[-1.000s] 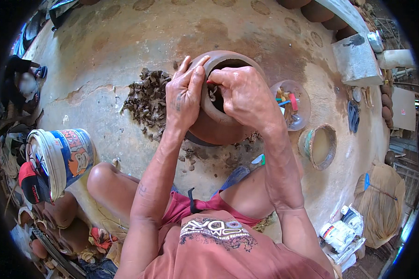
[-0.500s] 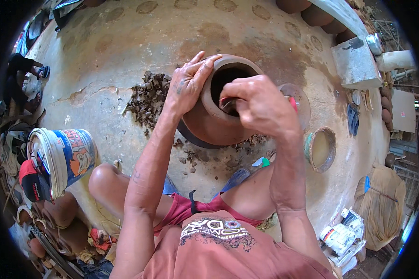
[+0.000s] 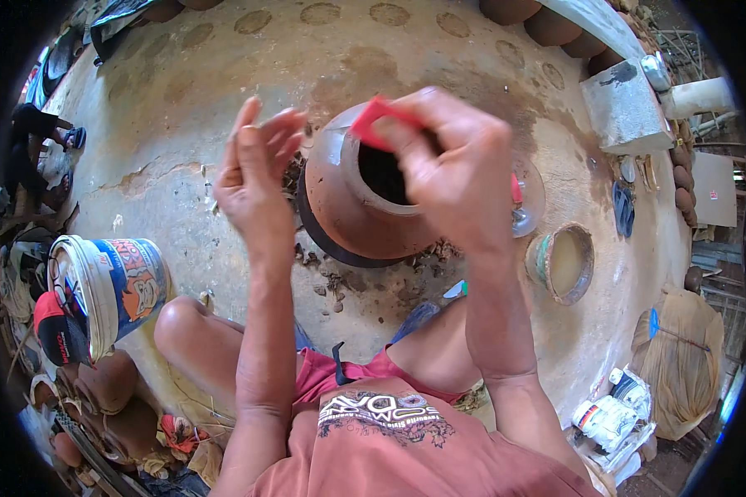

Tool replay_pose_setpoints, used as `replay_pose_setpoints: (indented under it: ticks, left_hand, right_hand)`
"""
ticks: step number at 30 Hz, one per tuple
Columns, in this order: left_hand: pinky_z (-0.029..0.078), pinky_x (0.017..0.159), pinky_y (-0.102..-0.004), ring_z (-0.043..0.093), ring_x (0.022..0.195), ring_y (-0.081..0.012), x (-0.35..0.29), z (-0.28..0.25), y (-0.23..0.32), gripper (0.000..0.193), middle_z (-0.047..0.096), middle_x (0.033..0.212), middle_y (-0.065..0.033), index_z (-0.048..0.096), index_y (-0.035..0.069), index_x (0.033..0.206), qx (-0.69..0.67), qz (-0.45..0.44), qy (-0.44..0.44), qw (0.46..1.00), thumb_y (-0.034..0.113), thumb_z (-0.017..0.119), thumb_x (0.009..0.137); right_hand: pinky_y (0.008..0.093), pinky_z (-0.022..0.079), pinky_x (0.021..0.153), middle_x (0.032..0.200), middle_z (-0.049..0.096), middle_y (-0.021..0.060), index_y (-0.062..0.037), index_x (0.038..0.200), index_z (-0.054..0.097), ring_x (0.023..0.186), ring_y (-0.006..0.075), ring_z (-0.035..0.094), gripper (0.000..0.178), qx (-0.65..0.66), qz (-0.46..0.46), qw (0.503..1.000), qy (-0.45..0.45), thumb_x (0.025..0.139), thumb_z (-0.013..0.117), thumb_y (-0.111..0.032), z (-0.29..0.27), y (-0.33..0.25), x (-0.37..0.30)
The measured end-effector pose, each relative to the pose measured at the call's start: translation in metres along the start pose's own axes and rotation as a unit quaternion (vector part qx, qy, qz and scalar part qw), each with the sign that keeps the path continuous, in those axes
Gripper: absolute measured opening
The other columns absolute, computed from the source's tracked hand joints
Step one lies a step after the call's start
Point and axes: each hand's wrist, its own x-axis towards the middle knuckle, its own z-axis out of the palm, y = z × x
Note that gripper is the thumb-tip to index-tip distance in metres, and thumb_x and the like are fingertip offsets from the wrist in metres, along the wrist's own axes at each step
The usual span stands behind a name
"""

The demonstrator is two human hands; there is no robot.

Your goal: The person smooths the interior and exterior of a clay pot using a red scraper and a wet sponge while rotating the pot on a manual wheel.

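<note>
A brown clay pot (image 3: 344, 199) with a wide round mouth sits on the floor in front of me, on a dark round base. My right hand (image 3: 464, 166) is over the far right of its rim, fingers pinched round a flat red scraper (image 3: 371, 118). Part of the mouth is hidden by that hand and scraper. To the left of the pot, my left hand (image 3: 259, 178) is raised off it, fingers spread and holding nothing. Clay shavings (image 3: 293, 170) lie on the floor behind that hand, mostly covered by it.
On the right stands a bowl (image 3: 587, 277) of cloudy liquid, near a clear round dish (image 3: 532, 203) with a red item. A concrete block (image 3: 630, 116) is farther back. At left is a large white-and-blue bucket (image 3: 133, 277). Dark round pots (image 3: 553, 29) line the far edge.
My left hand has let go of the pot's rim and moved left. My right hand has come up out of the mouth, bringing the red scraper into view.
</note>
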Motion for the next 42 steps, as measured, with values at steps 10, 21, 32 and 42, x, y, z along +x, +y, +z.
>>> replay_pose_setpoints:
  ticks: [10, 21, 32, 42]
  left_hand:
    - [0.021, 0.130, -0.0479, 0.032, 0.160, -0.0345, -0.042, -0.017, -0.050, 0.058, 0.046, 0.167, -0.0169, 0.044, 0.003, 0.162, 0.328, 0.067, -0.050, 0.941, 0.032, 0.052, 0.113]
    - [0.015, 0.128, -0.0602, 0.033, 0.158, -0.0394, -0.048, 0.019, -0.052, 0.052, 0.053, 0.161, -0.0142, 0.053, 0.009, 0.158, 0.363, 0.078, -0.107, 0.922, 0.037, 0.045, 0.114]
    - [0.020, 0.128, -0.0573, 0.041, 0.155, -0.0364, -0.029, 0.014, -0.055, 0.047, 0.060, 0.154, -0.0155, 0.061, 0.008, 0.151, 0.327, 0.099, -0.128, 0.931, 0.028, 0.045, 0.111]
    - [0.033, 0.123, -0.0493, 0.050, 0.148, -0.0375, -0.001, 0.011, -0.059, 0.044, 0.064, 0.148, -0.0209, 0.068, 0.005, 0.142, 0.290, 0.116, -0.180, 0.933, 0.030, 0.046, 0.112]
  right_hand:
    - [0.0532, 0.057, 0.073, 0.082, 0.072, 0.0255, -0.0012, 0.096, 0.072, 0.083, 0.0451, 0.073, 0.014, -0.171, 0.081, 0.979, -0.078, 0.094, 0.071, -0.015, 0.024, 0.047, -0.015]
    - [0.0523, 0.059, 0.070, 0.082, 0.073, 0.0225, -0.0049, 0.092, 0.073, 0.079, 0.0419, 0.074, 0.010, -0.137, 0.053, 0.984, -0.098, 0.092, 0.070, -0.015, 0.034, 0.042, -0.016]
    - [0.0519, 0.061, 0.071, 0.079, 0.074, 0.0211, -0.0122, 0.099, 0.077, 0.077, 0.0387, 0.075, 0.013, -0.136, 0.018, 0.981, -0.139, 0.090, 0.069, -0.015, 0.036, 0.053, -0.019]
    - [0.0513, 0.057, 0.073, 0.083, 0.072, 0.0220, -0.0066, 0.095, 0.075, 0.080, 0.0412, 0.072, 0.011, -0.103, -0.002, 0.974, -0.201, 0.087, 0.069, -0.008, 0.029, 0.051, -0.018]
